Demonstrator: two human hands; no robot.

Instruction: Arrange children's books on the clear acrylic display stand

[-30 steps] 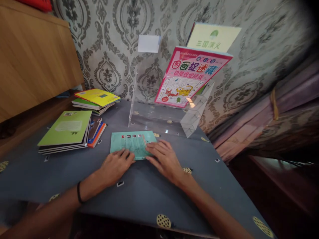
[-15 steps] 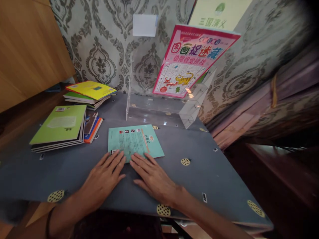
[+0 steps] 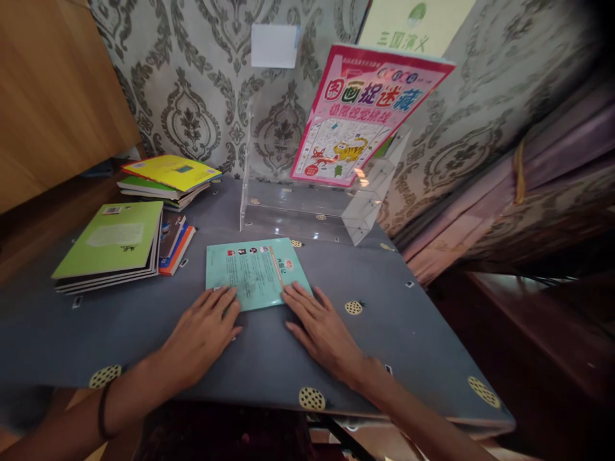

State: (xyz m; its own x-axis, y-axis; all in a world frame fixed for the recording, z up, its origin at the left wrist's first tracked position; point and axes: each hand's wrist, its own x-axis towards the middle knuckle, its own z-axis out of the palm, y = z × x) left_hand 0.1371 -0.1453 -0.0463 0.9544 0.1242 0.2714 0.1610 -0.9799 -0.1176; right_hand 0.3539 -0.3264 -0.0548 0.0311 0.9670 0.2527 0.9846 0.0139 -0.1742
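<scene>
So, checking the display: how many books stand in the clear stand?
2: a pink book leaning in the clear stand, and a pale green book behind it; others may be hidden.

Right hand (image 3: pixel 323 328) moved right, off booklet centre, fingertips now at near right corner of teal booklet (image 3: pixel 254 271). Left hand (image 3: pixel 204 333) shifted slightly, fingertips at near left edge. Hands now spread apart, both flat.

I see a pink book (image 3: pixel 358 112) in the clear stand (image 3: pixel 317 205); green-topped stack (image 3: pixel 113 243) left; yellow-topped stack (image 3: pixel 168 179) behind it.
</scene>
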